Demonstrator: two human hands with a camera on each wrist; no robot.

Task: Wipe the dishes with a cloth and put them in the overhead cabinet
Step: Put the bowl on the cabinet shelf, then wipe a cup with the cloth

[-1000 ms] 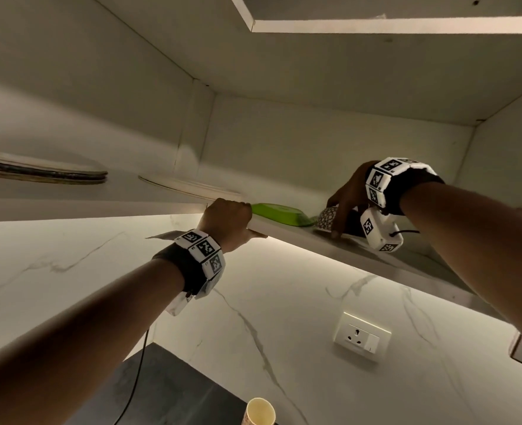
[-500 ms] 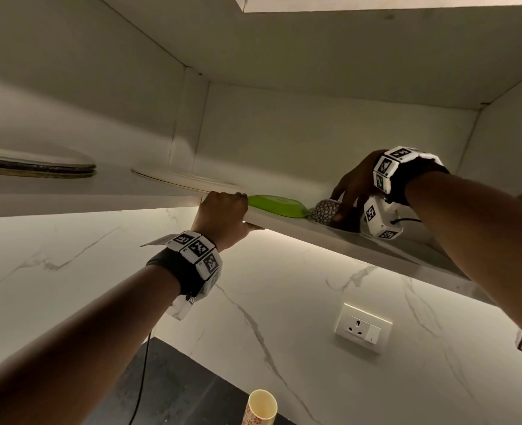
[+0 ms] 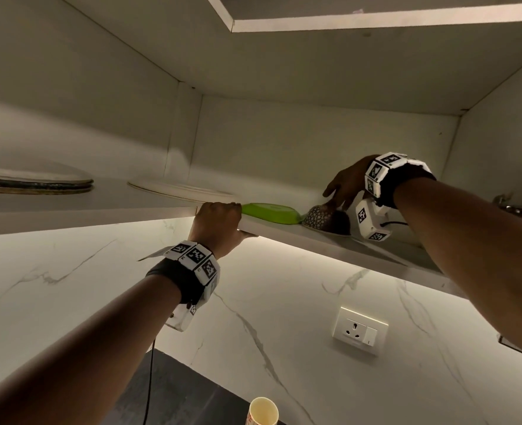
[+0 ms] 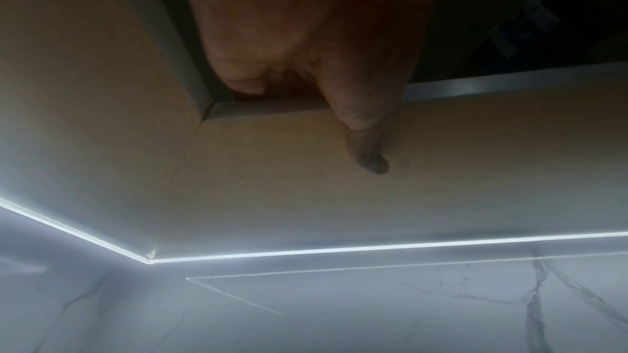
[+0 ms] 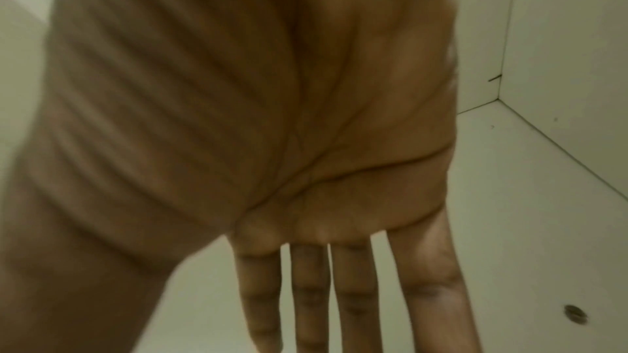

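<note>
A patterned bowl [image 3: 318, 216] sits upside down on the overhead cabinet shelf [image 3: 330, 240], beside a green plate [image 3: 269, 212]. My right hand [image 3: 344, 188] hovers just above the bowl; whether it touches I cannot tell. In the right wrist view this hand [image 5: 322, 305] shows a flat palm and straight fingers [image 5: 353, 299], holding nothing. My left hand [image 3: 218, 223] grips the shelf's front edge, fingers on top. In the left wrist view its thumb [image 4: 367, 149] presses the shelf's underside [image 4: 475, 157].
A white plate [image 3: 180, 190] lies left of the green one, and a stack of plates [image 3: 33, 182] sits in the compartment further left. Below are a marble wall with a socket [image 3: 359, 329] and a paper cup [image 3: 262, 412] on the dark counter.
My right hand has let go of the patterned bowl, opened and lifted a little above it. The left hand has kept its grip on the shelf edge.
</note>
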